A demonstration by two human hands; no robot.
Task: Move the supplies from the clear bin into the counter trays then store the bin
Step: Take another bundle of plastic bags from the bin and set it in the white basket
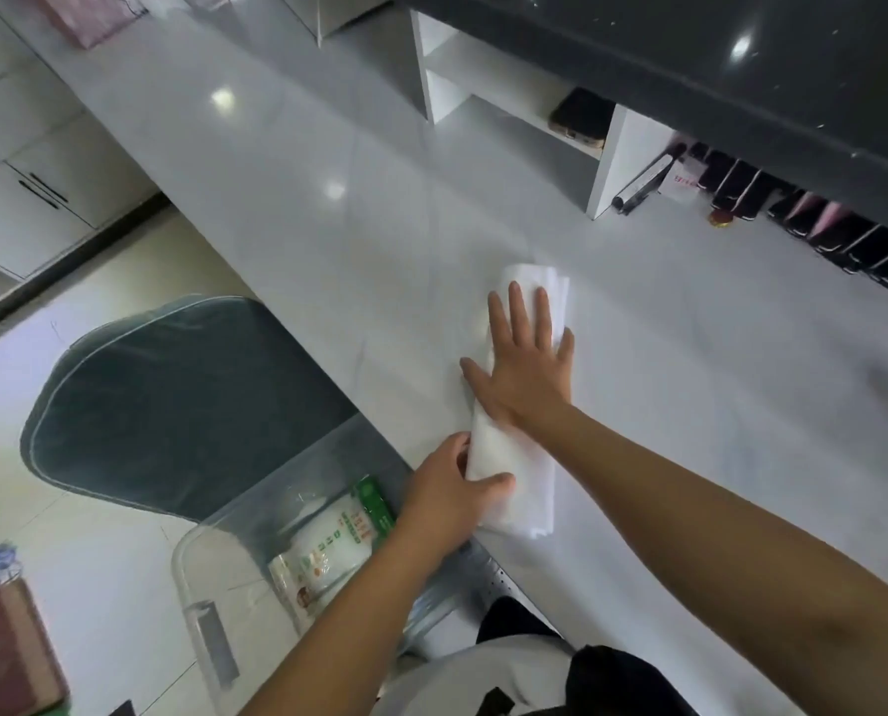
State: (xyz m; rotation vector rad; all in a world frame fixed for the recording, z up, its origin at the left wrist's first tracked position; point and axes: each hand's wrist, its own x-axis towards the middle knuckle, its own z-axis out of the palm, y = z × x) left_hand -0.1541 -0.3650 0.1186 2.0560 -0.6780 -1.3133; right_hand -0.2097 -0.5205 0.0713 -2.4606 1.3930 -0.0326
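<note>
A white folded stack of cloth or tissue [522, 488] lies lengthwise on the pale counter [328, 224] near its front edge. My right hand [527, 364] lies flat on the stack's far half with its fingers spread. My left hand [454, 483] holds the stack's near end, thumb over the top. Below the counter edge stands the clear bin [209, 602], tilted, with a white and green packet [328, 545] inside it. Dark compartment trays [814, 224] with pink and dark items line the counter's back right.
A grey-green padded chair [183, 400] stands beside the bin under the counter edge. White shelf cubbies [509, 95] at the back hold a phone. A dark raised ledge [741, 59] overhangs the trays. A reddish box [7, 648] sits at the lower left.
</note>
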